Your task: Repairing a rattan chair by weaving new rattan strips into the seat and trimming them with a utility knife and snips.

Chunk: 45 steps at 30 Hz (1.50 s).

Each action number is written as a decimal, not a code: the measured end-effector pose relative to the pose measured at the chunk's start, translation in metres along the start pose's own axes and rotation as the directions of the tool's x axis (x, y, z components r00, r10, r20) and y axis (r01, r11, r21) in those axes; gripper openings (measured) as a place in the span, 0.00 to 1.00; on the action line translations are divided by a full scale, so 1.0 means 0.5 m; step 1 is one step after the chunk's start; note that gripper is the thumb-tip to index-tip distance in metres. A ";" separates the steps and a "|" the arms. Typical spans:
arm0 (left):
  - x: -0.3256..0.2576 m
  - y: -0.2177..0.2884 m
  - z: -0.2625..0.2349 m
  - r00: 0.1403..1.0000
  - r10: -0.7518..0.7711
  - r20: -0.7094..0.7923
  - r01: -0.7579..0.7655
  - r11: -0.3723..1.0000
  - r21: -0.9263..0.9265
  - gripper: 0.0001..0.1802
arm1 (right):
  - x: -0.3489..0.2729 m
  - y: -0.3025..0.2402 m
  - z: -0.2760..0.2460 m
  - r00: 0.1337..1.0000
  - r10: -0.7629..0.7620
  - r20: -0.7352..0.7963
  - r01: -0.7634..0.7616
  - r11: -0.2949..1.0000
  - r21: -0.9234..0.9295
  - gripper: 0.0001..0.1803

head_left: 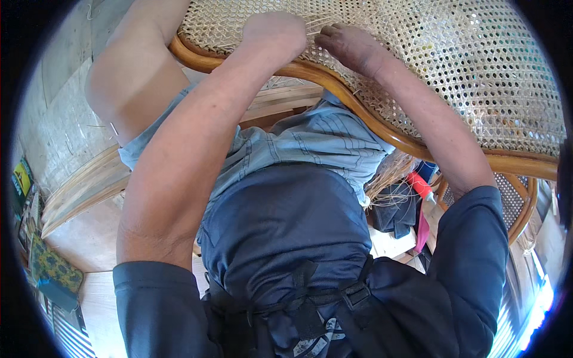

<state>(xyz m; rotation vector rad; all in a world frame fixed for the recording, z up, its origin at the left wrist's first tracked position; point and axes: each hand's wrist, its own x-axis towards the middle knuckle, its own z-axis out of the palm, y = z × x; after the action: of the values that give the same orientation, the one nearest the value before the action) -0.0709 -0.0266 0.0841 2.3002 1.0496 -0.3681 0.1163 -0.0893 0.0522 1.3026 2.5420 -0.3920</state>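
A woven cane panel [453,65] in a curved, varnished wooden frame [334,83] lies across my lap at the top of the view. Over its near left part my left hand [274,33] is closed in a fist; what it grips is hidden beneath it. Just to the right, my right hand [352,49] rests low on the weave with bent fingers drawn together; anything between the fingertips is too small to make out. Thin loose cane strands [319,22] lie on the panel between and beside the hands.
Below the frame at right are a bundle of loose cane fibres [388,176], a red tube with a pale nozzle [421,186], dark cloth [394,212] and another caned wooden piece [516,200]. Curved wooden strips [89,185] and a patterned pouch-like item [55,265] lie at left.
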 end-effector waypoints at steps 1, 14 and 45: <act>-0.004 -0.003 0.003 1.000 0.002 0.002 -0.002 1.000 0.004 0.14 | 0.003 -0.005 -0.008 1.000 0.003 -0.002 -0.003 1.000 0.003 0.10; -0.118 0.000 0.050 0.979 -0.096 -0.181 0.090 0.995 -0.041 0.15 | 0.080 0.030 -0.058 0.895 0.291 0.337 -0.422 0.797 0.432 0.11; 0.138 0.030 0.030 0.867 -0.057 0.495 -0.053 0.977 0.205 0.08 | -0.015 -0.038 0.009 0.856 0.504 0.112 -0.445 0.611 0.654 0.11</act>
<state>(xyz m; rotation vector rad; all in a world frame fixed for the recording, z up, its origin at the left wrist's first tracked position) -0.0148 -0.0021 0.0461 2.1973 0.7730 -1.0602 0.1054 -0.1075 0.0527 2.2111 2.0132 -1.2162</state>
